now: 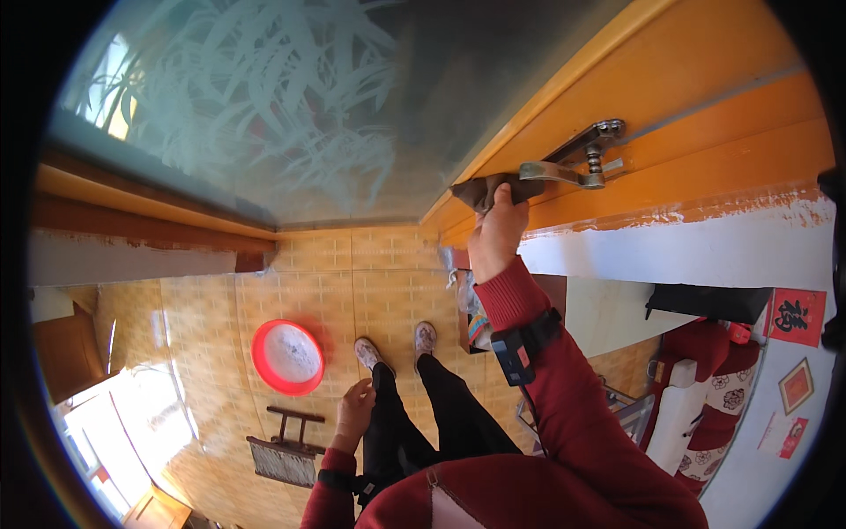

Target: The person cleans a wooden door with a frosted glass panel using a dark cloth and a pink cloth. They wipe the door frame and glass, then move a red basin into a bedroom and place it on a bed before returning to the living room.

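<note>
My right hand (496, 231) is raised and grips a dark brown cloth (495, 189), pressing it against the orange wooden door frame (705, 115). The cloth touches the tip of a metal lever handle (577, 163) mounted on that frame. To the left of the frame is a frosted glass panel (291, 106) etched with bamboo leaves. My left hand (354, 412) hangs down beside my left leg, fingers loosely curled, holding nothing. Below, my two feet stand on the tan tiled floor (388, 282).
A red round basin (287, 356) with pale contents sits on the floor left of my feet. A small dark wooden stool (286, 445) stands near it. A red patterned sofa (705, 397) is at the right, beside a white wall with red paper decorations (797, 316).
</note>
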Demonstrator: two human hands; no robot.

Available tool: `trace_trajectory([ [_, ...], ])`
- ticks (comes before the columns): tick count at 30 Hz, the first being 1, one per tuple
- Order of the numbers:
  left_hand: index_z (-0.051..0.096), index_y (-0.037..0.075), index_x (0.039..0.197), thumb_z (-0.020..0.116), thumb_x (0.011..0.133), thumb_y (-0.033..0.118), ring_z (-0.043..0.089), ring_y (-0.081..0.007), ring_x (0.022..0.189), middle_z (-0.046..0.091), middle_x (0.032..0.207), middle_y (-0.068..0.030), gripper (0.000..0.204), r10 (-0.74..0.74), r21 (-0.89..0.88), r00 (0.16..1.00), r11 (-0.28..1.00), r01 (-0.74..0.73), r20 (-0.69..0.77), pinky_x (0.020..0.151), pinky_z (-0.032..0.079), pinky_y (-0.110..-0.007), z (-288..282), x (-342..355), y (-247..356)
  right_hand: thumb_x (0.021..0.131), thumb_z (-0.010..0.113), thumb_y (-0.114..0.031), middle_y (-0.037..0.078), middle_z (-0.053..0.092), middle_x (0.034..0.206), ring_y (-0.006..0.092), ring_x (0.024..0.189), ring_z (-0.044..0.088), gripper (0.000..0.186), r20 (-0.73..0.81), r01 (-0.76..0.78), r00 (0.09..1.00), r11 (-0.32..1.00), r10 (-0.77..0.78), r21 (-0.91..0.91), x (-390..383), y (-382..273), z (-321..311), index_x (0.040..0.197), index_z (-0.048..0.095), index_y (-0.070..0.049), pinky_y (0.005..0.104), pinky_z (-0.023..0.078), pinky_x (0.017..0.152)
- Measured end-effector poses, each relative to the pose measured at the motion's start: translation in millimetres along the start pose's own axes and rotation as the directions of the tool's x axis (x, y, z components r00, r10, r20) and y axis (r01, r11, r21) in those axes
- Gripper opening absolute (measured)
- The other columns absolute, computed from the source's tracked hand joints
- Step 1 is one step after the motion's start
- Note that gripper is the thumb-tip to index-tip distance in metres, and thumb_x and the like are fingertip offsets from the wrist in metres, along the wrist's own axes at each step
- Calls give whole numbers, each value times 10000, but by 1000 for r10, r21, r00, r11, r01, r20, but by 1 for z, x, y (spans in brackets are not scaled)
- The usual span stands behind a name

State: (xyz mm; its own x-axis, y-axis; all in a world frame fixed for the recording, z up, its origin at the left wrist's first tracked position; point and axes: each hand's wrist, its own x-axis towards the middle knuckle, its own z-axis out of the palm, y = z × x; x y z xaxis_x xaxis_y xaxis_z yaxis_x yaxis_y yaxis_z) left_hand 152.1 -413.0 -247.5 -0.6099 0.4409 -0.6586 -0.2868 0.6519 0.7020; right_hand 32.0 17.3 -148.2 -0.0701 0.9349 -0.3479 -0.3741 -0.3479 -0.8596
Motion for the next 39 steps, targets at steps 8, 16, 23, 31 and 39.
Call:
trace_trajectory([
  [8, 659, 41, 1258, 643, 971, 129, 720, -212, 828, 735, 988, -120, 300, 83, -43, 991, 995, -88, -100, 744, 566, -324, -18, 10, -9, 1037, 520, -106, 131, 616, 1189, 301, 967, 681, 264, -47, -528, 849, 844, 526, -97, 63, 69, -38, 1289, 537, -29, 388, 621, 864],
  [16, 669, 15, 1249, 652, 966, 170, 719, -179, 734, 740, 910, -105, 323, -85, -56, 996, 995, 83, -39, 683, 579, -312, -48, -12, -47, 843, 676, -102, 126, 647, 1130, 320, 963, 615, 260, 951, 951, 306, 51, -51, -304, -54, -27, -63, 1102, 685, -80, 414, 517, 791],
  [23, 659, 6, 1261, 628, 972, 174, 707, -185, 719, 727, 872, -116, 336, 38, -2, 992, 999, -39, -117, 667, 557, -335, -73, 2, -46, 884, 576, -134, 139, 607, 1324, 330, 1242, 530, 283, 970, 703, 137, -709, 199, 46, -28, -160, -36, 1135, 673, -49, 458, 404, 1052],
  [31, 661, -9, 1251, 626, 965, 148, 715, -207, 715, 733, 903, -136, 328, -2, -13, 993, 1000, 1, -117, 659, 570, -339, -90, -27, -63, 889, 543, -135, 165, 614, 1342, 336, 1280, 529, 316, 829, 704, 325, -701, 456, 110, 25, -87, -63, 1154, 690, -45, 472, 360, 1141],
  [39, 665, -17, 1239, 602, 937, 158, 696, -187, 655, 712, 787, -130, 355, -39, -7, 973, 999, 38, -227, 621, 554, -355, -115, -44, -103, 878, 582, -88, 127, 616, 1333, 318, 1265, 535, 314, 934, 709, 146, -693, 327, 132, -59, -220, -47, 1177, 671, -59, 468, 386, 1114],
])
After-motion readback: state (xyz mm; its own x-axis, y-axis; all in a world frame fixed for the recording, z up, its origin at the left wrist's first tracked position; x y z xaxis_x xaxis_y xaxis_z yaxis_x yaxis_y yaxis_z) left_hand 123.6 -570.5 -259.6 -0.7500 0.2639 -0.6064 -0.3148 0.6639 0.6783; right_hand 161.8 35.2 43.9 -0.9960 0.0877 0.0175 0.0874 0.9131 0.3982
